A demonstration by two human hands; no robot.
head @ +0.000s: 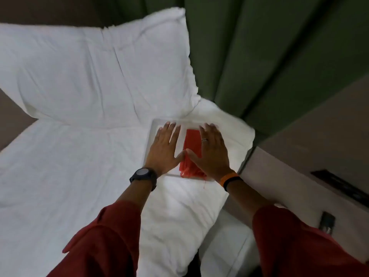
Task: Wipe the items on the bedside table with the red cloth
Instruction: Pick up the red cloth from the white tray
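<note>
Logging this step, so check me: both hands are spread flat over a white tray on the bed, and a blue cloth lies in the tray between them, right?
Not quite. In the head view the cloth is red, not blue. The rest holds: the left hand and right hand are spread flat over the white tray on the bed.

Both hands lie flat and spread over a white tray (151, 134) on a pillow (179, 212); the left hand (164, 148) and right hand (211, 152) cover most of it, thumbs nearly meeting over the red cloth (191, 144). A large pillow (89, 76) crowds the tray's far-left side. The green padded headboard (259, 56) closes the far right. The sheet (60, 176) to the left lies open. The ledge (289, 176) at right seems bare, though blurred.
</note>
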